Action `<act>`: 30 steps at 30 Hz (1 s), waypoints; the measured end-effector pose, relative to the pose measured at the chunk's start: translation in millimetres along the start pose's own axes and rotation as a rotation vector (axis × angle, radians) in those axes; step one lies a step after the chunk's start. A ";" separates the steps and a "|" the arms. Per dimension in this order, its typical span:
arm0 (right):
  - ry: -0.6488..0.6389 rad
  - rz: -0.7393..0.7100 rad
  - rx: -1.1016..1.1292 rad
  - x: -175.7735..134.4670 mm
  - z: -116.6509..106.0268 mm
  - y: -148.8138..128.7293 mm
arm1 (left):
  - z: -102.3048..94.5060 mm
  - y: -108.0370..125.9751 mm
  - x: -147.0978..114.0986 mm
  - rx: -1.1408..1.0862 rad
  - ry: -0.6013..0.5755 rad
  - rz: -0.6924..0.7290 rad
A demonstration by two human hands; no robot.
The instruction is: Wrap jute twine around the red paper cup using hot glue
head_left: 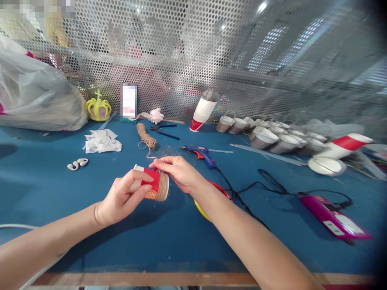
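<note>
My left hand (119, 198) is closed around a red and white paper cup (155, 182), which lies on its side in the air above the table. Brown twine (163, 187) is wound round the cup near its right end. Just beyond that end, the fingers of my right hand (180, 172) pinch the loose strand. From there the strand runs back to a twine skein (146, 137) lying on the blue tabletop (127, 249). Behind my right wrist lies a blue hot glue gun (201, 154). A red and yellow ring-shaped thing (202, 211) is partly hidden under my right forearm.
Pliers (165, 130), white scraps (102, 141) and white earphones (78, 164) lie farther back. A cup stack (204, 109) stands near the mesh screen. Several twine-wrapped cups (263, 139) crowd the back right. Black cables lead to a purple power strip (334, 217).
</note>
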State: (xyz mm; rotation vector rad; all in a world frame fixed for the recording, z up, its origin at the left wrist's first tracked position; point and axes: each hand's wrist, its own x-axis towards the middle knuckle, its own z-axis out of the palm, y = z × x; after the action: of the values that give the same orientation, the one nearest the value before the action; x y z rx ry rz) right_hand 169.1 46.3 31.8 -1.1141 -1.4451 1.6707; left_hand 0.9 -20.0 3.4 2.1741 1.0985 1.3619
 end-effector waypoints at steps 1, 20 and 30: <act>-0.012 0.029 0.043 0.1 0.4 0.7 | -0.1 -0.3 0.1 -0.003 0.001 0.009; 0.070 -0.247 -0.463 -7.8 -1.6 -6.9 | 4.9 0.7 27.0 -0.754 0.335 -0.733; 0.128 -0.372 -0.869 -25.8 20.8 -6.5 | 6.6 0.1 21.8 -0.688 0.282 -0.728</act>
State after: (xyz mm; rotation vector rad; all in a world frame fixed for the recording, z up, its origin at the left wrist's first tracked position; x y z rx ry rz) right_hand 160.9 15.7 43.5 -1.2332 -2.2009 0.6796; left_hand 11.8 -2.8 13.4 0.9808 1.1239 1.4084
